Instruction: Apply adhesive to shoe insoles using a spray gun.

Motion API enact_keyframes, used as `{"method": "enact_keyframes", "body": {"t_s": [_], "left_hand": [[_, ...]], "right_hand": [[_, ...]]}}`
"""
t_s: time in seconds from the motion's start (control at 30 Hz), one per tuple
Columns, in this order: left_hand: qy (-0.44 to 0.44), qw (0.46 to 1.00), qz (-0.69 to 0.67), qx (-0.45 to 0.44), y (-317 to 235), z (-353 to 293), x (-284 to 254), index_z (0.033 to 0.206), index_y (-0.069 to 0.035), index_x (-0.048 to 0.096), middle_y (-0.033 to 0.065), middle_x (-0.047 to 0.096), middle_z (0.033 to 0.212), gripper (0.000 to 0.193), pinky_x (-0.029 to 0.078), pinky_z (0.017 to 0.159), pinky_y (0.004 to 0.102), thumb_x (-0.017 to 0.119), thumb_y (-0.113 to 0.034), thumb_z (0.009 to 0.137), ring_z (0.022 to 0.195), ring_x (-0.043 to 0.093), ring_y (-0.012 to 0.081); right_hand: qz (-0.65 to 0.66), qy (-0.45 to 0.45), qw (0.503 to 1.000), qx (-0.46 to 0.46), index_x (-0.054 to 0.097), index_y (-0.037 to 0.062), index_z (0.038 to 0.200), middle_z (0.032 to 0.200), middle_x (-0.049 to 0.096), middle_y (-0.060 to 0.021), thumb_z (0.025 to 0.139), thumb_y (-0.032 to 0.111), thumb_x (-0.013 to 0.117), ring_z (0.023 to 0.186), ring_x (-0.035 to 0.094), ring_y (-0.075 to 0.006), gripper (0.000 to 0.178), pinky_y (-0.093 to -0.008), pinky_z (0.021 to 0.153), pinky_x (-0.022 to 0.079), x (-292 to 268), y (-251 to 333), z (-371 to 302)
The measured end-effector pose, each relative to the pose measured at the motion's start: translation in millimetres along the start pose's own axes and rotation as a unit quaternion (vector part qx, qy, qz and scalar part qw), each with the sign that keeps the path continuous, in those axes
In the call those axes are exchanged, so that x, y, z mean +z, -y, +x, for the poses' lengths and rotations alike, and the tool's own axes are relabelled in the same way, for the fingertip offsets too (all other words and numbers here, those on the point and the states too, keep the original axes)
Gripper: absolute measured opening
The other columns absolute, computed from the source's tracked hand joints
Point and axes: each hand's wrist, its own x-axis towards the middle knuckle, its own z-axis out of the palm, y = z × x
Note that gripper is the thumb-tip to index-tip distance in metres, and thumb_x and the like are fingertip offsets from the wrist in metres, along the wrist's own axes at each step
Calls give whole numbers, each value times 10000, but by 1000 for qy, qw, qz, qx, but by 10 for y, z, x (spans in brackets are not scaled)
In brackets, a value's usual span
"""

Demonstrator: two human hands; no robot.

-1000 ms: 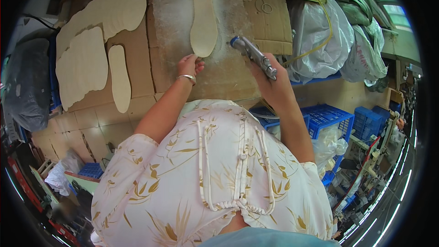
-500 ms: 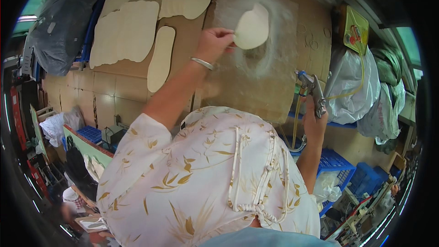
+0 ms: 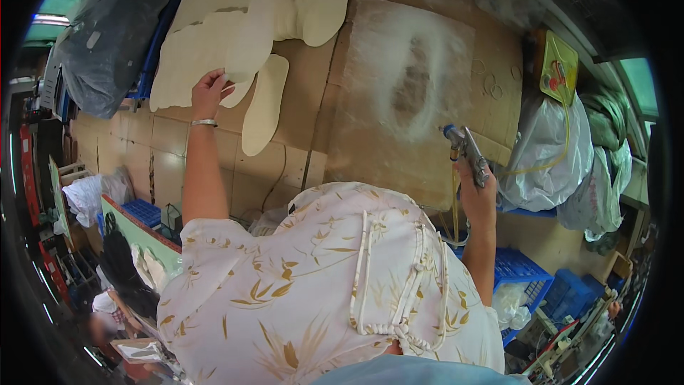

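left hand (image 3: 210, 93) pinches pale insole (image 3: 251, 37) by one end left of overspray-dusted sheet (image 3: 374, 153), could land askew on laid-out insoles (image 3: 187, 64) if grip slips; right hand (image 3: 479, 192) wraps spray gun (image 3: 472, 155) by sheet's right edge.

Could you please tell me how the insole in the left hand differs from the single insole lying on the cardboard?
The held insole is pinched in the left hand, while the single insole lies on the brown cardboard, in neither hand. The held insole shows against the layered insoles; the single insole sits lower in the picture. The held insole looks slightly blurred, the single insole sharper. Both are pale cream.
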Motion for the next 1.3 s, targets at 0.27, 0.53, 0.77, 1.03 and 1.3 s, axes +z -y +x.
{"method": "enact_keyframes", "body": {"t_s": [0.27,0.53,0.77,1.03,1.3], "left_hand": [[-78,986,-12,-148,1074,215,-604,1174,19,528,126,609,999,294,571,696,293,517,-80,898,823,653,204],[-153,942,231,-190,1484,-60,-606,1045,18,566,129,603,917,349,534,669,339,608,-254,830,802,618,223],[-54,929,117,-347,1315,-868,-186,1133,-19,527,103,616,947,397,506,656,344,667,-174,795,796,603,198],[-26,947,-256,-192,744,-1418,478,1220,-104,482,46,578,1145,373,518,831,316,550,-9,866,1024,581,170],[56,922,-307,-228,1004,-1885,1284,1190,-93,477,57,588,1101,352,510,828,318,552,8,861,995,584,177]], "right_hand": [[-26,24,999,-13,588,11,1045,719,473,47,911,170,572,659,392,-44,208,-205,575,344,97,61,0],[-24,29,998,51,584,5,986,740,495,36,911,146,566,678,406,-52,161,-208,590,351,72,41,-49],[-19,24,1000,4,591,11,1023,740,488,36,907,147,573,677,401,-53,179,-206,596,354,92,-25,-66],[-4,32,999,11,580,1,1047,711,475,28,884,183,607,658,400,-65,245,-219,592,368,58,-234,-36],[-6,25,1000,12,586,17,1037,691,481,20,881,209,619,643,415,-75,250,-227,592,387,-49,-321,-119]]}}
